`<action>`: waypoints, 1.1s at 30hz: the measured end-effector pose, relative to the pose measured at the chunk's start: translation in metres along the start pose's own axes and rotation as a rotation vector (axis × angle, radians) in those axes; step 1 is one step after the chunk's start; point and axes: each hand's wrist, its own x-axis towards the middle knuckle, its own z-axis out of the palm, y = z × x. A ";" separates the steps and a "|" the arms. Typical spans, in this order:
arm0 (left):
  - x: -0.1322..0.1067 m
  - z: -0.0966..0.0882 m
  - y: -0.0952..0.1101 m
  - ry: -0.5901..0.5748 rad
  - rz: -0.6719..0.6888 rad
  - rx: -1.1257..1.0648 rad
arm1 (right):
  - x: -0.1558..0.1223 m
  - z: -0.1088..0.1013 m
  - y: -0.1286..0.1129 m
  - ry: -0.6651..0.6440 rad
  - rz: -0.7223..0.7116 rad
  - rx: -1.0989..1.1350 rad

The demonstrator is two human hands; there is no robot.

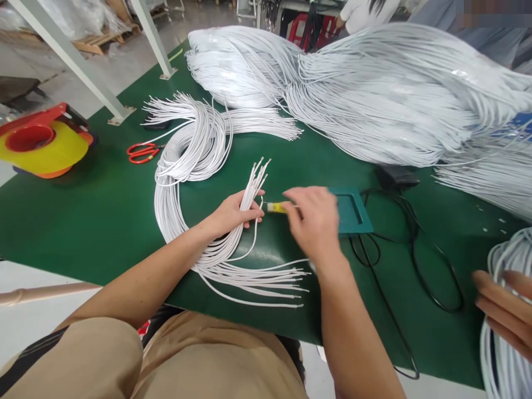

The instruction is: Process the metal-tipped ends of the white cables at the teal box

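My left hand [239,213] is closed round a bundle of white cables [250,194], whose cut ends point up and away. One cable [256,221] stands apart, its bent tip near a small yellow piece with a pale end [276,207]. My right hand [313,219], blurred by motion, is curled with thumb and forefinger at that yellow piece; whether it grips it cannot be made out. Behind the right hand, partly hidden, lies a teal tray-like device [353,210]. More loose cable ends [266,285] fan out on the green table [124,233] near me.
Coiled white cables [195,144] lie left of centre beside red-handled scissors [142,153]. A tape dispenser [45,144] stands far left. Large white cable bundles [374,94] fill the back. Black cords [415,238] trail at right. Another person's hand [505,307] touches a cable coil.
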 end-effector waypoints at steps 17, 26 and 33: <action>-0.007 -0.001 0.005 -0.021 0.016 0.096 | 0.010 0.002 -0.026 -0.184 0.696 1.014; -0.013 0.013 0.014 0.095 0.138 -0.056 | 0.013 0.013 -0.030 -0.115 0.675 1.238; -0.010 0.016 0.014 0.098 0.097 -0.171 | 0.013 0.023 -0.035 -0.164 0.771 1.466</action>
